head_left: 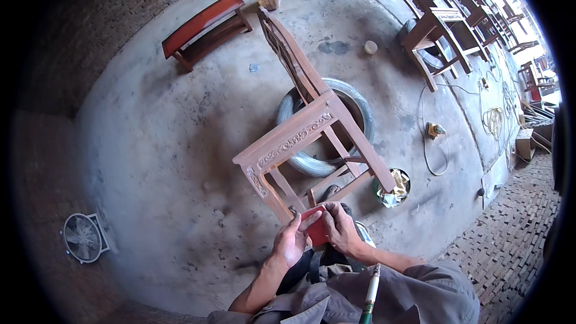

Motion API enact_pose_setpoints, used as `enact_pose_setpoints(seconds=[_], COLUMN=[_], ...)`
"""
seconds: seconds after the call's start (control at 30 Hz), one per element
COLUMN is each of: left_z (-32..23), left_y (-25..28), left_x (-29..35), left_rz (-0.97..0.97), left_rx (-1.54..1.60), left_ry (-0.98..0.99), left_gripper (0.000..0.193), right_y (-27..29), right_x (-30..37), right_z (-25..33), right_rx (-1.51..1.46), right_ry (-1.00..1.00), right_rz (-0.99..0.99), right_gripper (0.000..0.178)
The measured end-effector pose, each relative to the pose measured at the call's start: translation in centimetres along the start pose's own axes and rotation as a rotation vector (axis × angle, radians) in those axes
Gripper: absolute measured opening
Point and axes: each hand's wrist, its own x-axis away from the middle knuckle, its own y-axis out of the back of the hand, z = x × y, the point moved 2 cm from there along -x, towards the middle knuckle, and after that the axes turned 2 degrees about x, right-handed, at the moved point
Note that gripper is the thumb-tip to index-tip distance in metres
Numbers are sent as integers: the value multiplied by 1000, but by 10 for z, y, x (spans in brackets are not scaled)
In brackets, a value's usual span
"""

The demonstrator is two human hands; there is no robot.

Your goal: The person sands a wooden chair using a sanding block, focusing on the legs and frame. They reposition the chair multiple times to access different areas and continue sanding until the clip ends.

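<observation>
Both hands, left hand [290, 241] & right hand [339, 228], pinch 1 small red sheet [315, 228], prob. sandpaper, near the carved wooden chair [312, 126] leg: light, floppy, best gripped by edges.

Soft, even daylight fills the scene, brightest on the concrete floor [180, 144] at centre and far right, where the row of chairs [474, 0] looks washed out. Shadows are faint and short. The brick wall [72, 36] at far left falls dim. Fisheye distortion bends straight edges toward a black circular rim. The near hands and the wooden chair [312, 126] are reasonably sharp; the edges are softer.
</observation>
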Motion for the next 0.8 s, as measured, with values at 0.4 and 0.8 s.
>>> enact_pose_setpoints(seconds=[0.4, 0.8], left_z=[-101, -237], left_y=[-53, -64], left_x=[-35, -270], left_rz=[266, 186], left_rx=[-1967, -1845], left_ry=[-681, -1203], left_gripper=[86, 34], right_y=[-2, 16], right_x=[-110, -317], right_z=[16, -90], right_rx=[-179, 784], right_ry=[-356, -149], right_rz=[382, -1052], right_gripper=[40, 43])
